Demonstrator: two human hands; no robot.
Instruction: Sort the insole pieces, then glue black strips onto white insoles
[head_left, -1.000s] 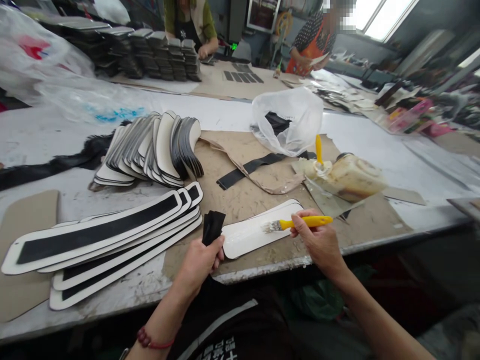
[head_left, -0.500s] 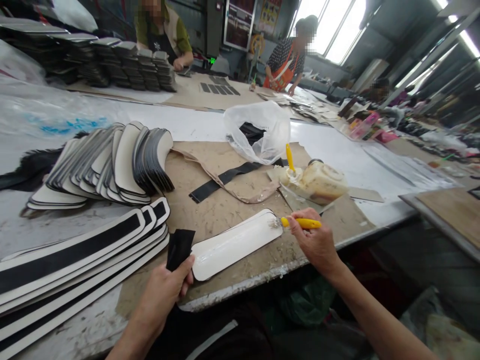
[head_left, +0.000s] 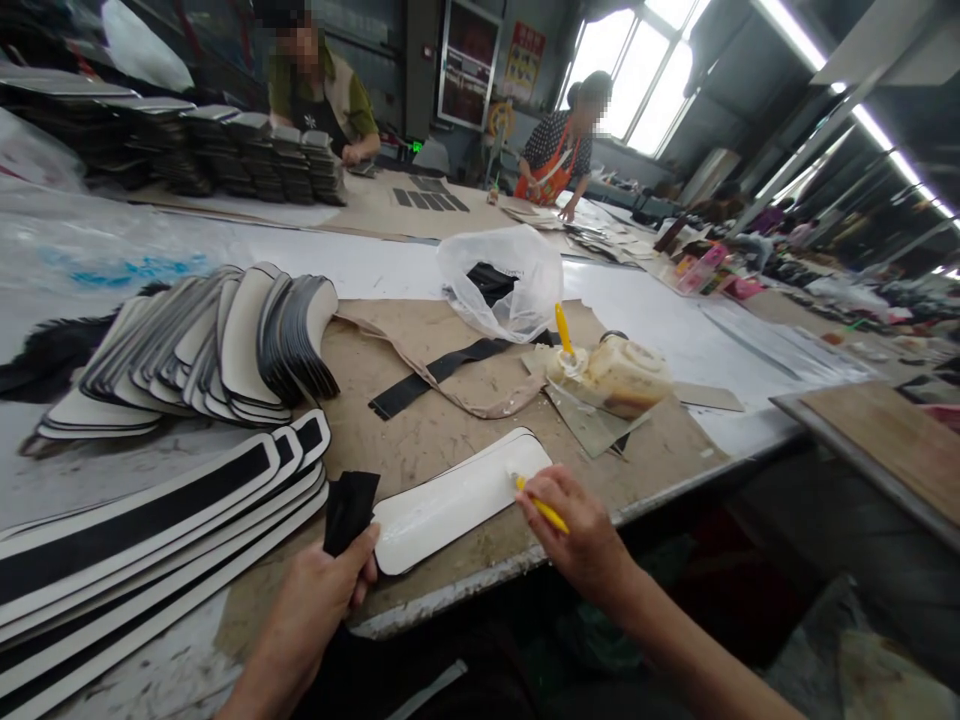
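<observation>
My right hand [head_left: 574, 525] is closed round a yellow-handled brush [head_left: 546, 508]. The bristle end meets the upper face of a long white piece with rounded corners [head_left: 457, 505], which has a wet shine toward its left part. Another piece's edge shows beneath it. My left hand [head_left: 326, 580] is closed on a black strip of fabric [head_left: 351, 510], its fingers by the white piece's left end. Left of that hand lie several long white pieces with black strips down their middles [head_left: 150, 510].
Stacked curved white pieces [head_left: 240, 345] stand at the left. Beyond the brown sheet's black strip [head_left: 435, 378] are a plastic bag [head_left: 536, 275] and a glue-smeared container [head_left: 630, 370] with a second yellow handle [head_left: 563, 328]. Two people [head_left: 555, 150] work across the table.
My right hand has drawn the brush leftward from the white piece's right end toward its middle, turning the handle downward. My left hand still holds the black strip. The view has shifted slightly.
</observation>
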